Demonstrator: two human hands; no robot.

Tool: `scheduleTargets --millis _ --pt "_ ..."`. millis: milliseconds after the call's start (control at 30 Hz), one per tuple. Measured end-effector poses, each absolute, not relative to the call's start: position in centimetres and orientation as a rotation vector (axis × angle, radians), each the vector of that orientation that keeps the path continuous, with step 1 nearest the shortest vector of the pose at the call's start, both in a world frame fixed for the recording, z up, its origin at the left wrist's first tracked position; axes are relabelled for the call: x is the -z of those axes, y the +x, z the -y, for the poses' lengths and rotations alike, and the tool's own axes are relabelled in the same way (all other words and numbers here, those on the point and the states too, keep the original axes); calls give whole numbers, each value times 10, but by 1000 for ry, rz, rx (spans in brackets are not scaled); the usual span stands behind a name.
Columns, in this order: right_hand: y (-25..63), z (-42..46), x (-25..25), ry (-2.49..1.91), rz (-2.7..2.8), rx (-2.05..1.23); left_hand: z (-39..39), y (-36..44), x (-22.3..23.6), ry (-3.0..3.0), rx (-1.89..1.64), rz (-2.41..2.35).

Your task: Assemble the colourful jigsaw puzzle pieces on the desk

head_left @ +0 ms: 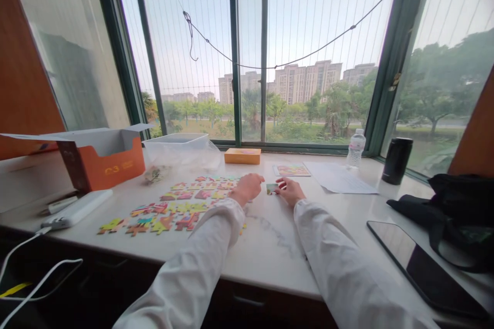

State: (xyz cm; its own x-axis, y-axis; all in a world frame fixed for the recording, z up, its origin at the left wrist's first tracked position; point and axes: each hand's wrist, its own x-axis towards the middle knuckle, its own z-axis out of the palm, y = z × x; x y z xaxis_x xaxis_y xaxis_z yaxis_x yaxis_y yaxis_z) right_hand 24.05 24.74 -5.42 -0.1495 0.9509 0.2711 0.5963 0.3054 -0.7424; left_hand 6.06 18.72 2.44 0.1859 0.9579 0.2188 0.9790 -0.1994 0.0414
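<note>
1. Left hand (246, 189) and right hand (290, 191) are seen flat-low over the desk (270, 249), near its middle, with a small jigsaw piece (271, 188) lying between them.
2. Right-hand fingers (280, 183) are placed against the right edge of the small jigsaw piece. They are close together; contact is seen, but a firm pinch cannot be told.
3. Left-hand fingers (261, 180) are curled loosely together just beside the piece, on its left. Whether they touch it cannot be told.
4. Multicoloured jigsaw pieces (181, 206) are spread left of the left hand, partly joined in rows. Some lie close to the left wrist, and the near ones are partly hidden by the white left sleeve (204, 247).
5. Far left: an orange cardboard box (101, 158) with its lid open, beside a transparent plastic tub (175, 148).
6. Far middle: a small yellow box (242, 156) is set against the window (309, 61). A picture card (292, 170) and a sheet of paper (339, 178) lie to its right.
7. Far right: a water bottle (355, 148) and a black tumbler (397, 161) stand upright.
8. Near right: a black tablet (424, 267) lies flat, beside a black bag (443, 211).
9. Near left: a white power bank (77, 208) lies on the desk, with a white cable (36, 272) hanging over the edge.
</note>
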Motion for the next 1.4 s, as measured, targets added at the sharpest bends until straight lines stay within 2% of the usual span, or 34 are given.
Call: scheduleTargets --millis 200,633,1067,1400 --pt "240 -254 60 -1351 1957 -398 -194 53 -8 -2454 272 1768" --pt "246 -244 49 -1391 2011 -242 -200 53 5 -2481 75 1757" --pt "247 -231 42 -1540 2048 -153 -198 56 3 -2529 273 1717" --pt "244 -230 46 -1490 2092 -145 -199 55 7 -2553 240 1706"
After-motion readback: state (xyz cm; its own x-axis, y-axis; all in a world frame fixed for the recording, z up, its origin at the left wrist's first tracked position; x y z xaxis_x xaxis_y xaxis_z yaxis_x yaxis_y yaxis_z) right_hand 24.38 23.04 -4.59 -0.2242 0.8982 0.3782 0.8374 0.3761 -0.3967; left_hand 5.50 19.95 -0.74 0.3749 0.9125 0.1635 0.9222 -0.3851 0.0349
